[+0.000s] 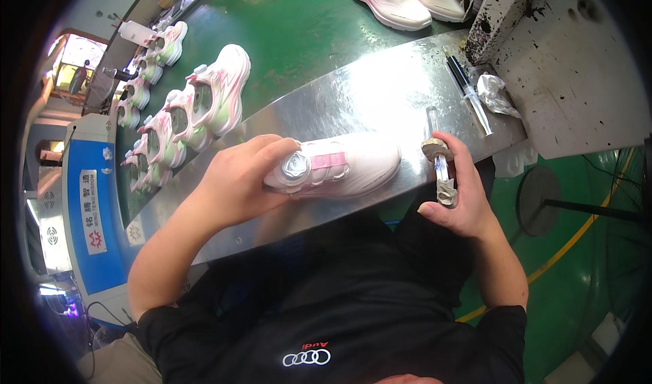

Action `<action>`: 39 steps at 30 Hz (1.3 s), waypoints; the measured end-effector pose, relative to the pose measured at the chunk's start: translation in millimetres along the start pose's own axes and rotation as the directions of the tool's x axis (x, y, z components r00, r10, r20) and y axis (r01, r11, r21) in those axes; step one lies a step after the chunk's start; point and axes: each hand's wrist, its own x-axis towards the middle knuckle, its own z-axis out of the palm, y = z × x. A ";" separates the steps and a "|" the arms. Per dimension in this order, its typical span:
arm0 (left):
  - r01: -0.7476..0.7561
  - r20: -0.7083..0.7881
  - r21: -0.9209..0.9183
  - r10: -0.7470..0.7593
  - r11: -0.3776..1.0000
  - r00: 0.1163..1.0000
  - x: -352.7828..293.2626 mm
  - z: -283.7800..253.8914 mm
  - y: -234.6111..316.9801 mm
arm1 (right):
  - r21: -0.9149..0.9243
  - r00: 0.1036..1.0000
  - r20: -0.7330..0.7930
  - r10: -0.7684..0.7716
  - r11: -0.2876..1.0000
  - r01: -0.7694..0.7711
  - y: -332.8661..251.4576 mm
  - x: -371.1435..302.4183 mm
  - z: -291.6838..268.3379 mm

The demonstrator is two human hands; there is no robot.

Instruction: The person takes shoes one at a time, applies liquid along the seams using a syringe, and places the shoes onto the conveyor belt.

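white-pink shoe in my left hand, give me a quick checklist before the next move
1. Left hand gripping the shoe at the dial end: ok.
2. Right hand holding the tubular tool: ok.
3. Tool apart from the shoe's toe: ok, a gap shows.
4. Dial firmly fixed: cannot tell.
5. Syringe and crumpled tissue away from the shoe: ok, both farther right.

Left forearm (178,243) bare, angled up and inward, elbow out left; left hand (239,173) clasped in a grip, back up, digits pointing right. Right forearm (501,262) bare, elbow bent; right hand (468,197) curved in holding pose, thumb pointing left, below index finger.
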 end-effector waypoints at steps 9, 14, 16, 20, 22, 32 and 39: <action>0.623 0.230 -0.298 -0.579 0.723 0.783 -58.0 -21.8 4.9 | 0.119 0.999 0.039 0.019 0.993 -0.023 1.5 -4.0 -2.6; 0.577 0.149 -0.331 -0.562 0.747 0.813 -81.2 -10.5 -1.0 | 0.209 0.999 0.045 0.005 0.978 -0.014 2.7 3.0 -1.7; 0.567 0.141 -0.357 -0.557 0.742 0.818 -82.4 -7.8 -3.1 | 0.313 0.997 0.038 0.072 0.946 -0.081 3.3 3.7 -1.5; 0.535 0.127 -0.353 -0.528 0.768 0.840 -86.4 -5.6 -10.2 | 0.191 0.994 0.113 0.006 0.981 -0.028 0.7 0.3 -7.6; 0.532 0.102 -0.404 -0.541 0.745 0.835 -93.1 -3.1 -13.6 | 0.242 0.996 0.080 0.025 0.969 -0.043 1.3 -3.3 -4.3; 0.486 0.115 -0.468 -0.494 0.738 0.862 -99.4 0.9 -8.1 | 0.615 0.967 0.248 0.065 0.761 -0.209 -17.0 -26.3 -8.3; 0.383 0.105 -0.452 -0.378 0.806 0.920 -96.2 -0.4 -10.6 | 0.838 0.947 0.317 0.044 0.455 -0.302 -19.5 -27.8 12.8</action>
